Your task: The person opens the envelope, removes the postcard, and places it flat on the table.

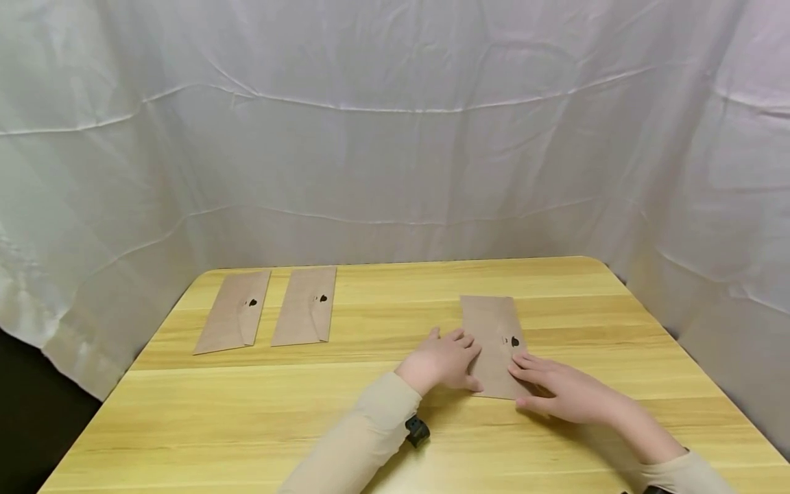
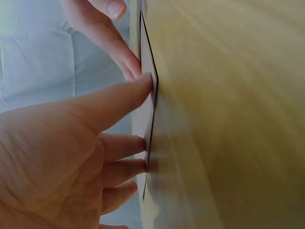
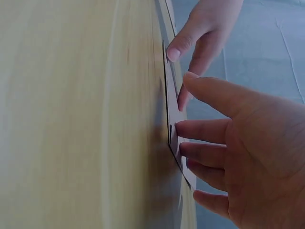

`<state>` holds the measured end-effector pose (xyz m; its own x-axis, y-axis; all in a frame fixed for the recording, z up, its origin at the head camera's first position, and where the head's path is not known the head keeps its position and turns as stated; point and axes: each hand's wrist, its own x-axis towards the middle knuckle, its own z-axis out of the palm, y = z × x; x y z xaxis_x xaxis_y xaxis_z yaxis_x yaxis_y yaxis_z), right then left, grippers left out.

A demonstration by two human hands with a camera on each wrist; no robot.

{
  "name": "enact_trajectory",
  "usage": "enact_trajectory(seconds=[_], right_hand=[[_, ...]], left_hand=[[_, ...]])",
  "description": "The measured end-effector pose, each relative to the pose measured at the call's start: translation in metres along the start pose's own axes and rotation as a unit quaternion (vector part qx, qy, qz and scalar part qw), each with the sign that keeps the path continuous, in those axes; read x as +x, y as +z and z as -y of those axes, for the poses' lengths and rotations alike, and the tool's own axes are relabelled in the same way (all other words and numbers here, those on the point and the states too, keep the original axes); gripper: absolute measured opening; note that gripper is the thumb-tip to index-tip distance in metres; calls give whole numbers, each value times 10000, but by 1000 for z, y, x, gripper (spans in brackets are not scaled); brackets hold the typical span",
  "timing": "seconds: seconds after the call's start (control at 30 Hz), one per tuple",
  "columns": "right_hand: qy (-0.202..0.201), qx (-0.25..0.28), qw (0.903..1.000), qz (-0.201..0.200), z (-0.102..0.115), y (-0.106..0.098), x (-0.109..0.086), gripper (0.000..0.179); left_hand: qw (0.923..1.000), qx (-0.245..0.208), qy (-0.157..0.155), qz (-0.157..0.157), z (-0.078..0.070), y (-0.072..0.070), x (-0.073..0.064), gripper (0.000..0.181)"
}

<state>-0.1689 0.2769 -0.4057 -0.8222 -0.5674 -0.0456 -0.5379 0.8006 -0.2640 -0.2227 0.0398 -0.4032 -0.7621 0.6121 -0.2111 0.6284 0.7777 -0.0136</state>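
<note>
A brown paper envelope (image 1: 490, 319) with a small black mark by its flap lies flat on the right side of the table. My left hand (image 1: 441, 361) touches its left edge, thumb near the front left corner and fingers spread. On the opposite edge, my right hand (image 1: 568, 392) rests its fingertips on the flap side, just in front of the black mark. In the left wrist view, the left thumb (image 2: 124, 100) lies on the envelope's edge. The right wrist view shows the right fingers (image 3: 202, 131) extended against the envelope, the thumb held off it.
Two similar brown envelopes, one at the far left (image 1: 225, 312) and another beside it (image 1: 299, 309), lie flat with flaps to the right. The wooden table (image 1: 247, 418) is enclosed by a pale hanging cloth (image 1: 395, 165) at the back and sides.
</note>
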Motion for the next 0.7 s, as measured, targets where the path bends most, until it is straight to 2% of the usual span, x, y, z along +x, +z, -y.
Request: enact_trajectory(seconds=[0.27, 0.47, 0.7], right_hand=[[210, 10, 9996, -164, -9, -1, -12, 63], [442, 41, 9986, -281, -18, -1, -23, 60], [687, 181, 9967, -405, -27, -3, -31, 61]], left_hand=[[9999, 129, 26, 66, -8, -6, 19, 93], [9988, 399, -157, 229, -20, -11, 26, 105], [9968, 590, -453, 287, -40, -10, 39, 105]])
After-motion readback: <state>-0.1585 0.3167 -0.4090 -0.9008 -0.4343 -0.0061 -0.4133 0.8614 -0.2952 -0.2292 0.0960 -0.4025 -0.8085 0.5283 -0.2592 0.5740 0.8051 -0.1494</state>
